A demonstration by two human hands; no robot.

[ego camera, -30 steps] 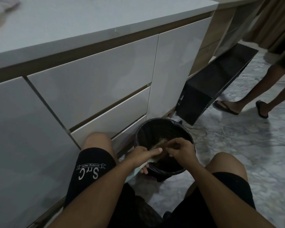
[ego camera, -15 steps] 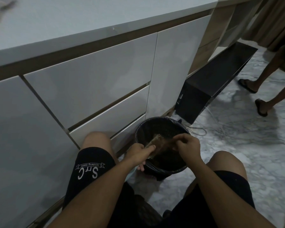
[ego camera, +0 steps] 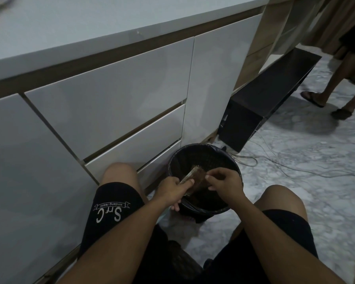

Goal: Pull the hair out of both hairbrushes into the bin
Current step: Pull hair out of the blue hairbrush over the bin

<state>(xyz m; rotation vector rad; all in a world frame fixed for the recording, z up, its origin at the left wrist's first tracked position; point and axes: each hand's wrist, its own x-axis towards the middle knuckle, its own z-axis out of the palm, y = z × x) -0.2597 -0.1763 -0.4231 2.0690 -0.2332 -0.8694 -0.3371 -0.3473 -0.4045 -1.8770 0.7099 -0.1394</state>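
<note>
My left hand [ego camera: 172, 190] is shut around the brush [ego camera: 195, 178] and holds it over the bin [ego camera: 226, 158]. My right hand [ego camera: 223, 186] has its fingers curled at the bristles, picking; I can't tell if it has hair pinched. I think this brush is partly done. I see no second brush.

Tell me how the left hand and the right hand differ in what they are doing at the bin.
The left hand is wrapped around the hairbrush, gripping it from the side; the right hand is not gripping it, its fingertips pinching at the bristle face. The left hand sits at the near rim of the bin; the right hand is fully over the opening. Both touch the same brush.
</note>
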